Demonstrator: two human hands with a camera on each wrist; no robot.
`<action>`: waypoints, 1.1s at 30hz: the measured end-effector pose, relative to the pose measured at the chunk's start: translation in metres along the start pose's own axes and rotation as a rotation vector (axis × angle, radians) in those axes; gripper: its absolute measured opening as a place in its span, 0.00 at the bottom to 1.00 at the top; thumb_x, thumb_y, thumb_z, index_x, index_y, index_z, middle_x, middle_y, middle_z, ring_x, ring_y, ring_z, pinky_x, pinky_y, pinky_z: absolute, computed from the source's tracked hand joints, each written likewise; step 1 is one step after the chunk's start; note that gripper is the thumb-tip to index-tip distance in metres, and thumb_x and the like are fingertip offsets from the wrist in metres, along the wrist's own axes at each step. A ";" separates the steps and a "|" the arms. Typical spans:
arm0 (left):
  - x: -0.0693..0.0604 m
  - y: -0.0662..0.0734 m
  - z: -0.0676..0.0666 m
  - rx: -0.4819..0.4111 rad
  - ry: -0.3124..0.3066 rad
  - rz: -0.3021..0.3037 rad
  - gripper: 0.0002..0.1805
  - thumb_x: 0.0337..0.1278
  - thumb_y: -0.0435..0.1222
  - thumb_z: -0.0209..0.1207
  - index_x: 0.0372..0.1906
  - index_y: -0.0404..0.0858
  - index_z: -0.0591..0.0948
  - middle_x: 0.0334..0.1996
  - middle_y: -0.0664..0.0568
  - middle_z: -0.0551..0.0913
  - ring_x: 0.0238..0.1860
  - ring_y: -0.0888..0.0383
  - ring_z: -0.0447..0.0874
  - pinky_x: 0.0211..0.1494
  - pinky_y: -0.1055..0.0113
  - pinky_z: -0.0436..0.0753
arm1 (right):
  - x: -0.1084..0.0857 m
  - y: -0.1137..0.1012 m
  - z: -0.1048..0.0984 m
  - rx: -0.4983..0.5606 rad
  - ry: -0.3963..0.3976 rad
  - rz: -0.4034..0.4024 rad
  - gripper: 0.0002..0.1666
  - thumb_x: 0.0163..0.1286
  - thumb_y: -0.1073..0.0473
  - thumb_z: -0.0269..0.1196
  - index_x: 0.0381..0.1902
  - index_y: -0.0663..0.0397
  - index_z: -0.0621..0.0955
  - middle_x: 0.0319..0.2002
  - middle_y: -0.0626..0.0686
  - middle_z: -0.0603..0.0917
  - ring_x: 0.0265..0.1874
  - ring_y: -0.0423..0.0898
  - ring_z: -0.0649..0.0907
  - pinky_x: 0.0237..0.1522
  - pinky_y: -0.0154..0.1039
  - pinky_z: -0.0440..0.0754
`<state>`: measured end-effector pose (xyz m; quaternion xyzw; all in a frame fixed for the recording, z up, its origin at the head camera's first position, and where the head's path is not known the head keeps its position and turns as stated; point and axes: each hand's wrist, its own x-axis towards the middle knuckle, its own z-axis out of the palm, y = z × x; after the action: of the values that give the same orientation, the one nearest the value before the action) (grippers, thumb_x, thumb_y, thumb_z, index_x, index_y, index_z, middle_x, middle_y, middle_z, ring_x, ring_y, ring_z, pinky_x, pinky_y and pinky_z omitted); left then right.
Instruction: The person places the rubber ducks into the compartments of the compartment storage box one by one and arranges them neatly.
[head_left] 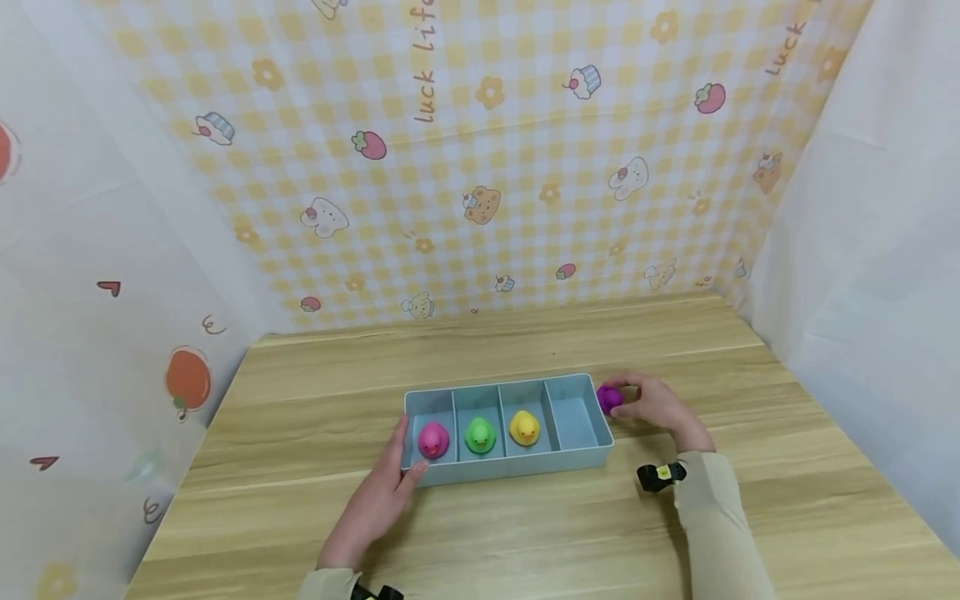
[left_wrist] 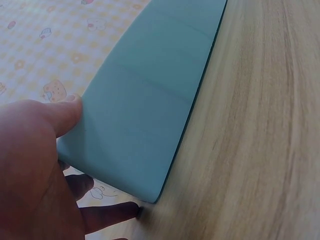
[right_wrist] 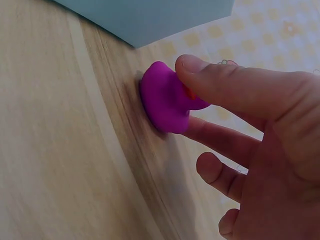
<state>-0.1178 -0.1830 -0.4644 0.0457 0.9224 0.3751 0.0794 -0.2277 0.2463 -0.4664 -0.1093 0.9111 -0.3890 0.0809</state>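
Observation:
A light blue box (head_left: pixel 517 463) with dividers stands on the table. From left to right, its compartments hold a pink rubber duck (head_left: pixel 433 439), a green rubber duck (head_left: pixel 480 436) and a yellow rubber duck (head_left: pixel 524 428); the rightmost one is bare. My left hand (head_left: pixel 384 486) holds the box's front left corner, thumb at the front rim and fingers along the end wall. Just past the box's right end, my right hand (head_left: pixel 654 403) pinches a purple rubber duck (right_wrist: pixel 165 100) between thumb and index finger. Its base is at or close to the tabletop; contact is hard to tell.
The wood-grain table (head_left: pixel 510 533) runs back to a yellow checked cloth (head_left: pixel 450 250). White cloths hang on the left (head_left: pixel 112 292) and right (head_left: pixel 847 250). A black wrist camera (head_left: pixel 660 477) sits at my right wrist, close above the table.

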 end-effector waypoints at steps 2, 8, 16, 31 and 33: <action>0.000 0.001 -0.001 -0.002 -0.003 -0.004 0.41 0.71 0.49 0.47 0.77 0.49 0.37 0.76 0.43 0.46 0.73 0.39 0.50 0.70 0.39 0.58 | 0.001 0.000 0.002 0.003 0.003 0.010 0.26 0.55 0.63 0.71 0.53 0.57 0.80 0.52 0.64 0.80 0.41 0.52 0.78 0.38 0.39 0.75; -0.002 0.003 -0.001 0.006 -0.004 0.004 0.40 0.71 0.50 0.46 0.77 0.47 0.39 0.75 0.39 0.47 0.72 0.36 0.51 0.69 0.37 0.59 | -0.001 -0.003 0.003 -0.002 0.007 -0.018 0.24 0.55 0.65 0.70 0.52 0.60 0.80 0.53 0.66 0.79 0.52 0.63 0.78 0.50 0.55 0.77; 0.000 0.002 -0.001 0.011 -0.002 0.014 0.40 0.71 0.51 0.46 0.77 0.46 0.39 0.75 0.39 0.47 0.72 0.37 0.52 0.70 0.38 0.59 | -0.001 -0.004 0.002 -0.021 0.040 -0.018 0.23 0.56 0.63 0.70 0.51 0.60 0.81 0.52 0.66 0.81 0.50 0.62 0.78 0.49 0.55 0.77; 0.000 0.001 -0.001 0.008 0.005 0.023 0.41 0.71 0.50 0.46 0.77 0.46 0.39 0.76 0.40 0.47 0.72 0.37 0.53 0.69 0.38 0.59 | -0.017 -0.020 -0.017 -0.037 0.109 0.033 0.26 0.59 0.55 0.69 0.54 0.58 0.80 0.54 0.66 0.79 0.38 0.51 0.74 0.35 0.37 0.69; 0.000 0.000 -0.001 0.003 0.004 0.024 0.41 0.71 0.50 0.46 0.77 0.46 0.39 0.75 0.40 0.47 0.72 0.37 0.52 0.69 0.38 0.59 | -0.018 -0.024 -0.020 -0.045 0.113 0.030 0.26 0.60 0.54 0.69 0.54 0.57 0.80 0.54 0.65 0.79 0.36 0.49 0.72 0.33 0.37 0.68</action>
<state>-0.1181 -0.1831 -0.4637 0.0561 0.9226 0.3746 0.0728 -0.2117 0.2488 -0.4347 -0.0751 0.9243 -0.3728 0.0325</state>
